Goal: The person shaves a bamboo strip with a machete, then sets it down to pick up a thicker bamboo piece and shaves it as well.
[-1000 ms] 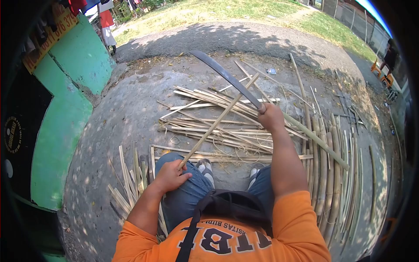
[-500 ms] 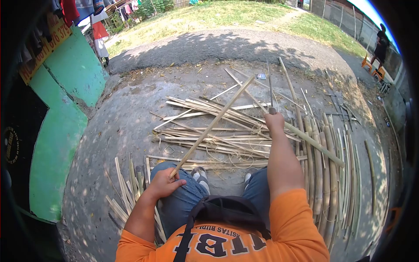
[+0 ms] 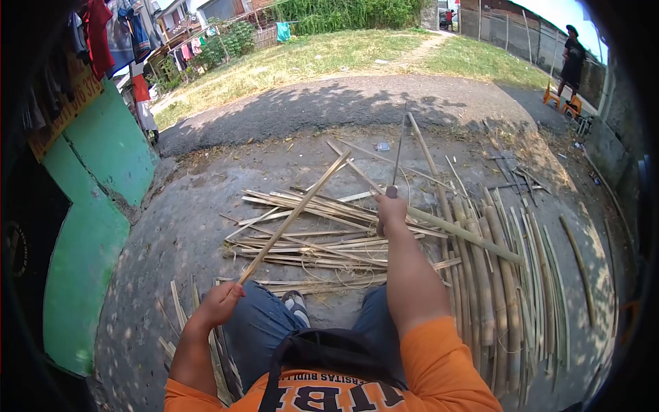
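My left hand [image 3: 218, 303], beside my left knee, is closed around the near end of a split bamboo strip [image 3: 295, 216]. The strip slants up and away to the right, over a loose pile of bamboo strips [image 3: 312, 255]. In my right hand [image 3: 392, 211], arm stretched forward, is the dark handle of a long knife [image 3: 399, 156], its narrow blade pointing away from me. Blade and strip are apart. A thicker bamboo piece [image 3: 467, 235] passes close by my right hand, lying across the poles on the right.
Bamboo poles [image 3: 489, 292] and thin strips [image 3: 547, 275] lie lengthwise on my right. More strips [image 3: 177, 302] are beside my left leg. Metal bars [image 3: 515, 172] rest farther right. A green wall [image 3: 89, 240] stands left. A person [image 3: 572, 62] stands by orange stools [image 3: 572, 105].
The view has tipped upward. My left hand has drawn back left with the strip, whose far end has swung left. My right hand has shifted left, and the knife blade now leans slightly right.
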A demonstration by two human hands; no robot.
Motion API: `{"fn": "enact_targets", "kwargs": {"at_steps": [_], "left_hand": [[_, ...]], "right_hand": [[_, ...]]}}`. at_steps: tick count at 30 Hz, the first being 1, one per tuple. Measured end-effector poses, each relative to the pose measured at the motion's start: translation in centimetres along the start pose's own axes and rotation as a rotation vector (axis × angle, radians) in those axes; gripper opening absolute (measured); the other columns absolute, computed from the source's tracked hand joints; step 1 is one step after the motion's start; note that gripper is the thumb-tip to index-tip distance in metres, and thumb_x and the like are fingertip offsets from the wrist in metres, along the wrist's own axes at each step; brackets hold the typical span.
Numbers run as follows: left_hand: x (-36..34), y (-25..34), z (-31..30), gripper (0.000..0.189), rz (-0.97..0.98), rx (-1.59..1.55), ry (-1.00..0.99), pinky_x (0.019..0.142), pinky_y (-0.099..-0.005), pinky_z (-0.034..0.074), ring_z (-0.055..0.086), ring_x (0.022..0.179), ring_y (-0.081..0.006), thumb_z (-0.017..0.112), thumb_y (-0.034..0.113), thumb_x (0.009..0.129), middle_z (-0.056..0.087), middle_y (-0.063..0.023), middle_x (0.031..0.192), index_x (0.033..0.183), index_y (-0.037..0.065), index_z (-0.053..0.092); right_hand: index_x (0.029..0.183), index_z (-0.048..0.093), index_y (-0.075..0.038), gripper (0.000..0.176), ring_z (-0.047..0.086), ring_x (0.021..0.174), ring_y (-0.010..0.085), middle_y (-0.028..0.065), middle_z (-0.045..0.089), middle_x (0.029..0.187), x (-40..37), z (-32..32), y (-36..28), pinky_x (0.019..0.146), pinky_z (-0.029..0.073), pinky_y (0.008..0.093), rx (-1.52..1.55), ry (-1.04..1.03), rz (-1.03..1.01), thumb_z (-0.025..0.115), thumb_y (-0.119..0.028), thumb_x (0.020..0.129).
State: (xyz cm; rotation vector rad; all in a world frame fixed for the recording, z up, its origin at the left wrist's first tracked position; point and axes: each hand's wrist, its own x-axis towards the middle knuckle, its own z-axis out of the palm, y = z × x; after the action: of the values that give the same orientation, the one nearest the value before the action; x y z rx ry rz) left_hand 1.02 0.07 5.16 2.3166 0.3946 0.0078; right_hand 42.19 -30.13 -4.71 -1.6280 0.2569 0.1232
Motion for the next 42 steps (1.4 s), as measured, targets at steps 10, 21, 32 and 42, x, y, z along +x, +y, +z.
{"fn": "enact_targets", "kwargs": {"at_steps": [10,21,32,42], "left_hand": [[-2.5,4.1,-6.9,0.049,0.155,0.274,0.553,0.059,-0.0316,0.039,0.051,0.068,-0.0102,0.053,0.049,0.110,0.054,-0.0003,0.071,0.097,0.004,0.065],[2.9,1.7,-15.3,0.053,0.605,-0.489,1.382,0.074,-0.0295,0.047,0.052,0.078,-0.0142,0.040,0.057,0.112,0.051,-0.0033,0.092,0.111,0.006,0.054],[7.1,-2.2,-6.3,0.050,0.064,-1.113,1.328,0.097,-0.0434,0.057,0.063,0.122,-0.0252,0.034,0.051,0.114,0.060,-0.0109,0.140,0.146,0.015,0.047],[9.2,-2.9,-2.9,0.054,0.048,-1.396,1.049,0.093,-0.0401,0.062,0.064,0.120,-0.0242,0.035,0.051,0.114,0.057,-0.0122,0.138,0.152,0.013,0.039]], "right_hand": [[0.113,0.076,-0.002,0.049,0.073,0.096,0.0379,0.0213,0.077,0.100,-4.1,-1.7,-0.6,0.086,0.056,0.0456,-0.232,-0.136,-0.404,0.080,-0.039,0.082],[0.106,0.075,0.001,0.045,0.072,0.084,0.0318,0.0205,0.075,0.090,-6.3,2.6,-1.2,0.080,0.054,0.0433,-0.139,-0.207,-0.413,0.080,-0.037,0.083],[0.093,0.071,-0.002,0.032,0.060,0.068,0.0107,0.0015,0.065,0.076,-9.1,5.1,-3.1,0.063,0.049,0.0309,-0.062,-0.453,-0.318,0.082,-0.031,0.089],[0.135,0.070,-0.008,0.048,0.055,0.067,0.0062,-0.0045,0.061,0.078,-16.5,10.0,-5.7,0.062,0.044,0.0245,0.025,-0.843,-0.238,0.081,-0.030,0.094]]}}
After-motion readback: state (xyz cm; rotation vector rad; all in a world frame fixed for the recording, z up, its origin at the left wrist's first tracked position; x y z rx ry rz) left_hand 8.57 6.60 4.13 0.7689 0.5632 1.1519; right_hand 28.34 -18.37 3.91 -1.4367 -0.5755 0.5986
